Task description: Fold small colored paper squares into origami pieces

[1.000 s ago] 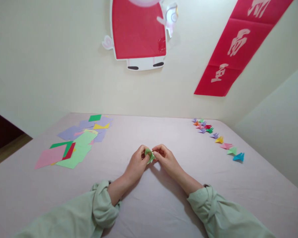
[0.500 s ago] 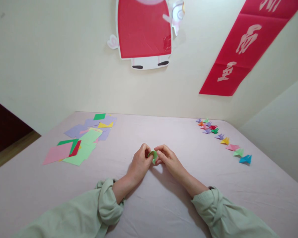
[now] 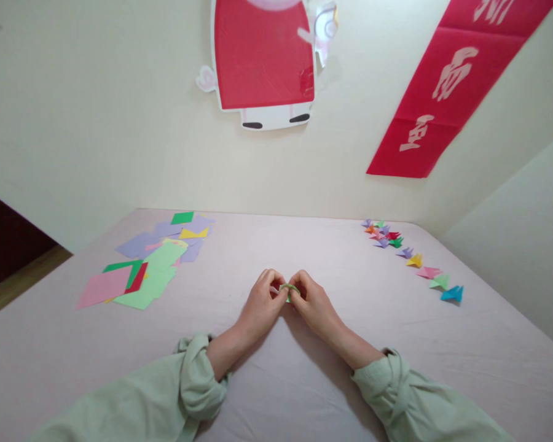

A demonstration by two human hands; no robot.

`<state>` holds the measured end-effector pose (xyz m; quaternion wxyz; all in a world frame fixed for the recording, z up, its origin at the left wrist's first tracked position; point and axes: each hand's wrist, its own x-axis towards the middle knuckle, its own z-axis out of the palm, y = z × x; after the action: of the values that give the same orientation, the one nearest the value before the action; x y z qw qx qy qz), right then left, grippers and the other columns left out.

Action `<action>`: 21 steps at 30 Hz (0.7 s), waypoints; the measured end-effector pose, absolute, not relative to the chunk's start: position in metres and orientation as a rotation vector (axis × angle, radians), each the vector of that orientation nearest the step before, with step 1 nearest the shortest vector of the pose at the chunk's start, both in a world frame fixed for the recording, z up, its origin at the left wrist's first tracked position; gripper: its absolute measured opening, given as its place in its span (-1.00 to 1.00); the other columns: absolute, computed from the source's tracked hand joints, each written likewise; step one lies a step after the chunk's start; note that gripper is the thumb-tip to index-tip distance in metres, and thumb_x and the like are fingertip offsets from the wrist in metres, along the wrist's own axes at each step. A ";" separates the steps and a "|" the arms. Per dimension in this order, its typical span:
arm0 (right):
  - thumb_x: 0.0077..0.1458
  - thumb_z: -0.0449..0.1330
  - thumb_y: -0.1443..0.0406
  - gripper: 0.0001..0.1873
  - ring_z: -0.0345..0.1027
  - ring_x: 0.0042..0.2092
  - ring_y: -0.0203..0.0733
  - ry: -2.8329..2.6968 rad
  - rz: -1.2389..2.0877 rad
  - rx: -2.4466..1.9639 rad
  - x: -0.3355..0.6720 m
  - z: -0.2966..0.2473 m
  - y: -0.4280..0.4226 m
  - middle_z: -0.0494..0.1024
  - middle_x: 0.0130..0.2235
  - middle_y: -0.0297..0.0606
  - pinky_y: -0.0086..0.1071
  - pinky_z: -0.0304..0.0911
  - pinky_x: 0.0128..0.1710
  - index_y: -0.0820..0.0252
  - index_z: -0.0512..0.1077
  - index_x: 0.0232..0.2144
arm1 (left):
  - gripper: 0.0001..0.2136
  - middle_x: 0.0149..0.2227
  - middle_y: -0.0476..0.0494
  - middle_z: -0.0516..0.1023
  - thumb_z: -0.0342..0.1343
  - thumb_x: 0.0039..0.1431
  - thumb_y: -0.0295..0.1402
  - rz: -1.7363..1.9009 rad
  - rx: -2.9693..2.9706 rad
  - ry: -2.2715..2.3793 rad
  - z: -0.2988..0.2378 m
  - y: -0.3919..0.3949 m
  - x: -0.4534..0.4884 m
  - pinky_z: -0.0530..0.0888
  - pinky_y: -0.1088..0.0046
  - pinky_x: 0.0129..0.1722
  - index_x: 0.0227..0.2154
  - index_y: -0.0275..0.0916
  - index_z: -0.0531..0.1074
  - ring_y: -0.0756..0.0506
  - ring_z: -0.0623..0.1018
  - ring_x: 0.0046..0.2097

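Observation:
Between my two hands, over the middle of the table, is a small piece of light green folding paper (image 3: 289, 287), curved and partly covered by my fingers. My left hand (image 3: 263, 302) pinches its left side with thumb and forefinger. On the right side, my right hand (image 3: 314, 302) pinches it the same way, the thumbs close together. The exact folds are too small to make out.
Loose coloured paper sheets (image 3: 141, 285) lie overlapping on the left of the cloth-covered table (image 3: 276, 399). Several small folded paper figures (image 3: 415, 261) form a slanting row on the right. Behind the table stands a wall (image 3: 276, 178) with a red banner (image 3: 424, 116).
My right hand has closed in on the green paper and now pinches its right side. The paper has turned from upright to a flatter arch. The view has shifted slightly.

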<state>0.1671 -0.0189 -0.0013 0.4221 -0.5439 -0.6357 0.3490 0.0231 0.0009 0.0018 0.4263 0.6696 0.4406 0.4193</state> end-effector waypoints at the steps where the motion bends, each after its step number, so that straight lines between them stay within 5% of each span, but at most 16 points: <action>1: 0.10 0.07 0.32 -0.97 0.19 -0.46 -0.29 -1.602 0.863 -1.367 0.167 -0.001 -0.019 0.32 -0.49 -0.46 -0.42 0.08 -0.45 0.13 0.26 -0.39 | -0.96 -0.36 0.00 0.38 0.03 0.12 -0.40 1.039 1.656 1.094 0.002 0.001 0.023 0.37 0.48 -0.28 -0.42 -0.22 0.30 -0.02 0.43 -0.29; 21: 0.14 0.01 0.36 -0.92 0.29 -0.38 -0.25 -1.602 0.925 -1.289 0.165 0.005 -0.021 0.41 -0.37 -0.39 -0.39 0.16 -0.35 0.13 0.28 -0.29 | -0.97 -0.44 0.06 0.35 0.02 0.07 -0.43 1.056 1.505 1.141 0.000 0.004 0.022 0.32 0.52 -0.33 -0.44 -0.23 0.29 0.01 0.38 -0.35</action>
<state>0.1648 -0.0207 0.0054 0.4289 -0.5165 -0.6418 0.3707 0.0219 0.0038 0.0004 0.4697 0.6139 0.4655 0.4310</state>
